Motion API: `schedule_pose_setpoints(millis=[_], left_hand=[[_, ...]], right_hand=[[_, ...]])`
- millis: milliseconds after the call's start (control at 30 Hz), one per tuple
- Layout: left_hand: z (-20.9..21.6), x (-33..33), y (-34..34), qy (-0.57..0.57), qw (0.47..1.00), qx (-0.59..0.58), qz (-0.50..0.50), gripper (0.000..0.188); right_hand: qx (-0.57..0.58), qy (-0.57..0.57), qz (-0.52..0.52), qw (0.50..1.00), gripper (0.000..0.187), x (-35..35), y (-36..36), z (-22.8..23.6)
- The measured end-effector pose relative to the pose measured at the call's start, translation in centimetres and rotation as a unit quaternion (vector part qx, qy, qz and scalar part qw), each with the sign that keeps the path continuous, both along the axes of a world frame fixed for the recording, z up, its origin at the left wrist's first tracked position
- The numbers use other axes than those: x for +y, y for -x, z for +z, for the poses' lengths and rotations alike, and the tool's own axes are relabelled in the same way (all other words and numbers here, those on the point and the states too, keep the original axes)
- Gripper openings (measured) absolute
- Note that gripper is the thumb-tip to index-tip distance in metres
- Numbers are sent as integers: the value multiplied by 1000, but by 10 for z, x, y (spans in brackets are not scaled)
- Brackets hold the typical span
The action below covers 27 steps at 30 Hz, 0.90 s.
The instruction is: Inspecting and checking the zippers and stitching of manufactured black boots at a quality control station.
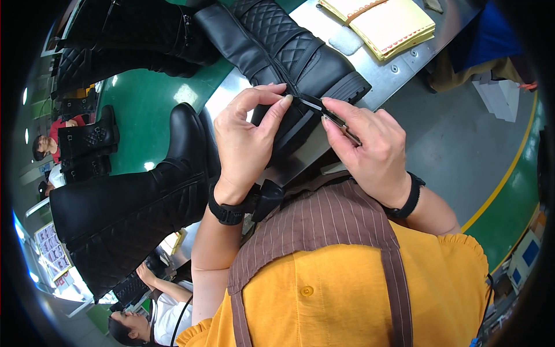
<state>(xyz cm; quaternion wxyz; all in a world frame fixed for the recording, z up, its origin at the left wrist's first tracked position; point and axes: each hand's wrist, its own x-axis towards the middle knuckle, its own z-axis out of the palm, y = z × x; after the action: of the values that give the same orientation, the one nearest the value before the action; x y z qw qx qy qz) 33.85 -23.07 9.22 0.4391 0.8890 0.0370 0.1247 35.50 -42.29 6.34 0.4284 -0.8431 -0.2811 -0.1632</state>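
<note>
A tall black boot (324, 68) with a quilted shaft and a thick ridged sole lies on its side in front of me. Over its ankle, my left hand (248, 127) pinches thumb and forefinger together; whatever is between them is too small to make out. My right hand (370, 136) grips small dark thread snips (341, 128), their thin metal tip pointing left at the left fingertips, close against the boot. Another black boot (139, 202) lies at the left, beside my left forearm.
A stack of yellow cards (384, 26) held by a brown band sits on the metal table (399, 72) at the far right. More black boots (133, 32) stand at the upper left over a green surface (144, 98). A co-worker in white (170, 312) handles a boot at the lower left.
</note>
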Motion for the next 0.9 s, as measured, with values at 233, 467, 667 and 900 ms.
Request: schedule_pose_setpoints(millis=[233,467,667,900], left_hand=[[-8,4,-4,-1,1000,-21,11,10],[-6,-2,-5,28,999,-11,26,10],[-5,-3,-8,18,1000,1,20,9],[-5,-4,-8,4,1000,-11,-15,10]], right_hand=[[-16,-14,-27,999,33,13,9,-19],[-7,-64,-41,997,39,16,16,-38],[-11,-76,-37,996,43,18,16,-41],[-57,-86,-65,993,42,19,6,-38]])
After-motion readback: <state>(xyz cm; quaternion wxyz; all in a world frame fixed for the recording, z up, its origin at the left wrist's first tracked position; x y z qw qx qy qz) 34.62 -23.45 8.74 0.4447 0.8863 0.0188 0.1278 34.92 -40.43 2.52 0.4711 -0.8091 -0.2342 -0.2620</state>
